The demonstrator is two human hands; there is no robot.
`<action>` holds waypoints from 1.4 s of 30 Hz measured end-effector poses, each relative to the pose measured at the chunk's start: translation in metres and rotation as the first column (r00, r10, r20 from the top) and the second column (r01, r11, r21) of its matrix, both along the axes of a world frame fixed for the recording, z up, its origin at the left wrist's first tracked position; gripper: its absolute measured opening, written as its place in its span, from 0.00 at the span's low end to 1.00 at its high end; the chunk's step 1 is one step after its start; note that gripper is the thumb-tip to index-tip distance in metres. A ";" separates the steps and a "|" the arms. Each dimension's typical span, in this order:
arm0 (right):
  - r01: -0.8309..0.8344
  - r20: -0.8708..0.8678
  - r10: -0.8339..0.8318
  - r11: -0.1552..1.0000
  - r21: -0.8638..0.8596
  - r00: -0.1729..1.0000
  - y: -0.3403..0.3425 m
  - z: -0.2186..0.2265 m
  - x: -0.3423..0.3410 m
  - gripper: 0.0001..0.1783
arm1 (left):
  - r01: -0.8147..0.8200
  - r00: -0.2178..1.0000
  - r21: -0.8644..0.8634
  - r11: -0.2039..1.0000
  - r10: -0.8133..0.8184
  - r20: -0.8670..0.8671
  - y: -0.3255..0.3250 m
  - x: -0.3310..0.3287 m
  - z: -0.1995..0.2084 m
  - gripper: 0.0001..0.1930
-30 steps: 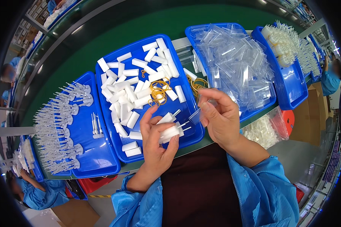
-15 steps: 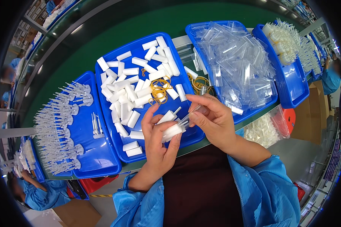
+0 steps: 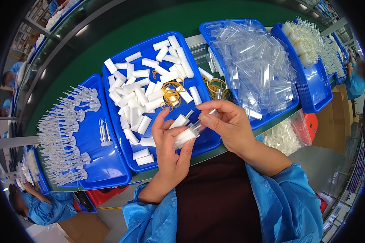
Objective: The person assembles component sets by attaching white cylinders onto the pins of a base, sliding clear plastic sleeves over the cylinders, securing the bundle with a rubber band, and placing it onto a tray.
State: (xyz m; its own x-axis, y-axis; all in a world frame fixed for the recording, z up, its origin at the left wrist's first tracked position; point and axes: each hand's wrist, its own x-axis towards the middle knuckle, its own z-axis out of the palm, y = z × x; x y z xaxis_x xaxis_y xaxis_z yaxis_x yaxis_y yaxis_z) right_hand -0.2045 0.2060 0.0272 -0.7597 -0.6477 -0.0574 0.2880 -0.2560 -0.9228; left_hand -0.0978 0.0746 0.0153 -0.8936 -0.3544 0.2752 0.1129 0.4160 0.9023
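Observation:
My left hand [image 3: 171,148] is closed around a white foam-like block [image 3: 185,137], just above the near right part of a blue tray [image 3: 136,166] of similar white pieces. With thumb and fingertips my right hand [image 3: 230,126] pinches a clear plastic sleeve [image 3: 198,126], whose near end meets the block. Whether the block sits inside the sleeve, I cannot tell. Beside my left fingers, another white piece with a thin rod [image 3: 180,121] lies in the tray. Yellow rubber bands [image 3: 173,95] rest on the white pieces beyond my hands.
A blue tray heaped with clear plastic sleeves [image 3: 253,60] stands to the right, with stacked blue trays [image 3: 317,95] past it. At the left, another blue tray holds rows of white, thin-tipped parts [image 3: 63,137]. More rubber bands [image 3: 218,87] lie between trays. Co-workers sit at both sides.
The clear sleeve and my right fingertips have shifted slightly, and the sleeve now lines up with the white block. My left hand keeps its hold. The whole view has moved a little.

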 end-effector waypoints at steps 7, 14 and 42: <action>0.021 -0.032 -0.020 1.000 0.019 0.999 0.000 0.000 0.002 0.12 | 0.033 0.999 0.013 0.999 -0.033 -0.006 -0.003 0.001 -0.001 0.12; 0.023 0.134 -0.015 0.998 -0.059 0.991 -0.001 0.001 0.003 0.10 | -0.009 1.000 0.039 0.999 0.009 0.000 0.000 0.000 0.000 0.10; 0.135 -0.237 -0.143 0.989 -0.053 0.961 -0.007 0.002 0.011 0.07 | -0.100 0.991 0.088 0.991 0.107 -0.079 0.003 -0.007 -0.005 0.07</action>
State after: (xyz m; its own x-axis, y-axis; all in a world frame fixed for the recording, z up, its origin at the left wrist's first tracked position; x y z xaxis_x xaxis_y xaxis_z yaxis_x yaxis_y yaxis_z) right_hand -0.1939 0.1992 0.0289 -0.8311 -0.5331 0.1587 0.0191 -0.3125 -0.9497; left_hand -0.1051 0.0776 0.0104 -0.8261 -0.4688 0.3126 0.1492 0.3529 0.9237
